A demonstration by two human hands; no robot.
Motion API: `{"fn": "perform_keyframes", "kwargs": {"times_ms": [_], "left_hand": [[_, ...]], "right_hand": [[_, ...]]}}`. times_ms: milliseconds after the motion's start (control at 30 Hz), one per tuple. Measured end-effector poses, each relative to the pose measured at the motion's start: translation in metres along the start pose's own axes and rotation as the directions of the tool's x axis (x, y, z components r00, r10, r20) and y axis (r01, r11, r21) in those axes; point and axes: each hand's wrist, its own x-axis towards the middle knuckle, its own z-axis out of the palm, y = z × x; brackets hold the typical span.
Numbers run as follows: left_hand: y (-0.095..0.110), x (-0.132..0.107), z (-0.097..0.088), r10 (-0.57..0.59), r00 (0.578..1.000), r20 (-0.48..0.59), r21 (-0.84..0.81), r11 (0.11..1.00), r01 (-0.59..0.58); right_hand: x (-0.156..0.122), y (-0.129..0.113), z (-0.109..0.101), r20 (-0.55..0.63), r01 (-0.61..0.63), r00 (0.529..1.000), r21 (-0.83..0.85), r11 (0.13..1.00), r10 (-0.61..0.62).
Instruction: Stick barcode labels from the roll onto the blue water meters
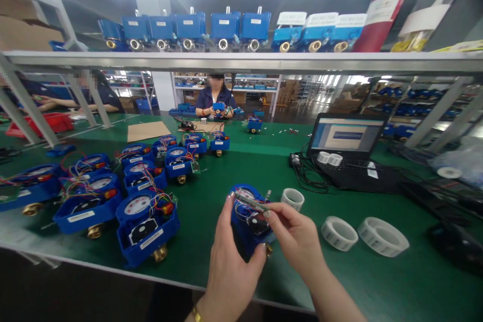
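A blue water meter (247, 234) with an open housing, a round dial, coloured wires and a brass fitting sits on the green table before me. My left hand (234, 256) is closed round its left and front sides, the thumb near the brass fitting and the fingertips by the dial. Between the thumb and fingers of my right hand (296, 234) is a narrow circuit board (251, 202), tilted above the open housing. The board's left end comes close to my left fingertips; whether they touch it I cannot tell. My hands cover part of the meter.
Several open blue meters (147, 226) with loose wires stand at the left. Label rolls (339, 234) lie at the right, with a laptop (347, 146) and a black mouse (456, 244) beyond. A shelf (241, 62) carrying meters and bottles spans overhead. A co-worker (215, 98) sits across the table.
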Motion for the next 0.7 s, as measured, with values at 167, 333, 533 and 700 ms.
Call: {"fn": "perform_keyframes", "kwargs": {"times_ms": [167,333,533,700], "left_hand": [[-0.02,-0.012,0.004,-0.076,0.996,-0.052,-0.006,0.997,0.075],[-0.032,-0.017,0.015,-0.173,0.98,-0.097,-0.163,0.974,0.156],[-0.021,-0.016,0.023,-0.377,0.922,-0.086,-0.261,0.902,0.344],[-0.03,-0.017,0.024,-0.45,0.889,-0.08,-0.302,0.861,0.408]], "right_hand": [[-0.016,-0.003,-0.008,0.173,0.438,0.897,-0.205,0.875,-0.408],[-0.033,-0.005,-0.017,0.093,0.423,0.906,-0.177,0.888,-0.413],[-0.057,0.03,-0.068,-0.132,0.194,0.955,-0.405,0.894,-0.266],[-0.073,0.074,-0.131,-0.279,-0.117,0.954,-0.682,0.722,-0.109]]}}
